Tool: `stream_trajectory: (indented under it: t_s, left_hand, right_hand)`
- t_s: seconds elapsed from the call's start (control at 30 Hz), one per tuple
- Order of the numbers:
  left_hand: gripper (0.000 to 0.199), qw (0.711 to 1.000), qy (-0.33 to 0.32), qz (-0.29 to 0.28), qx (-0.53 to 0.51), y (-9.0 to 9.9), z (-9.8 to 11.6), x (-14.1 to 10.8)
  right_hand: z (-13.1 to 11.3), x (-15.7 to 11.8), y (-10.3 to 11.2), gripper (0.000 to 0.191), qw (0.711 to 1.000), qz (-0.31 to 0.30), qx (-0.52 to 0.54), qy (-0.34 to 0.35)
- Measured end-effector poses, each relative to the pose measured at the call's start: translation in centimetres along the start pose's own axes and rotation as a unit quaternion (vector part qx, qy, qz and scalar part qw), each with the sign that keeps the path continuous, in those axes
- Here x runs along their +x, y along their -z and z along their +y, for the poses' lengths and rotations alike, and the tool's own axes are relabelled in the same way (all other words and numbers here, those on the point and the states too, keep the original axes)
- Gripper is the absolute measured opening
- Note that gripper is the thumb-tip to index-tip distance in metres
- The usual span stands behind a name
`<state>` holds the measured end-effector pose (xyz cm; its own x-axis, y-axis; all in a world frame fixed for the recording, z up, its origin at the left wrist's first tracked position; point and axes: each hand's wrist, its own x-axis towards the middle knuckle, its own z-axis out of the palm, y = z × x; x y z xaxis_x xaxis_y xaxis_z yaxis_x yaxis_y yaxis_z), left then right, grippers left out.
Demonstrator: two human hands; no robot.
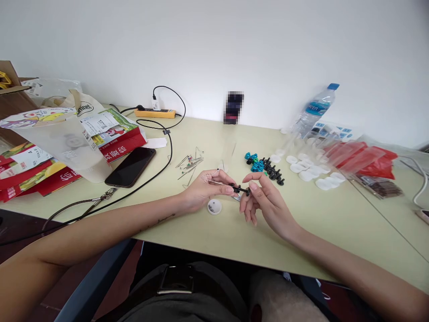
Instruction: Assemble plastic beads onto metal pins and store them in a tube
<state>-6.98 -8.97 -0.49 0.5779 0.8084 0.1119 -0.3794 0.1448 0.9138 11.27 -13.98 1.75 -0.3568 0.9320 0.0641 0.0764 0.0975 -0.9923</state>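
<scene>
Between my two hands, above the table, is a small black plastic part (pixel 236 188) with a stem and a round end. My left hand (pixel 201 192) pinches it from the left, and a thin bent metal wire (pixel 212 180) also runs through that hand. The thumb and fingers of my right hand (pixel 263 199) close on the part's round end. Just below my left hand sits a white round cap (pixel 214 212) with several tiny dark pieces in it. Behind the hands lie bent wires (pixel 191 164) with coloured tips, blue parts (pixel 257 166) and black parts (pixel 275 173).
To the left are a black phone (pixel 131 167), a frosted cup (pixel 72 145), red packages (pixel 120 145) and a black cable (pixel 161 169). A yellow power strip (pixel 156 113) is by the wall. White discs (pixel 308 170), a water bottle (pixel 315 109) and a red bag (pixel 375 161) are right.
</scene>
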Motion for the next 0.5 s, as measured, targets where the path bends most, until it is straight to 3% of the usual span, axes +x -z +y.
stream_trajectory:
  t_s: [0.23,0.5]
  left_hand:
    - [0.019,0.997,-0.011,0.027,-0.067,0.62,-0.14,0.37]
    - [0.02,0.998,-0.008,-0.007,-0.058,0.63,-0.24,0.31]
  right_hand:
    - [0.35,-0.46,-0.31,0.03,0.989,0.013,-0.119,0.088]
    - [0.92,-0.42,0.56,0.024,0.947,0.038,-0.294,0.123]
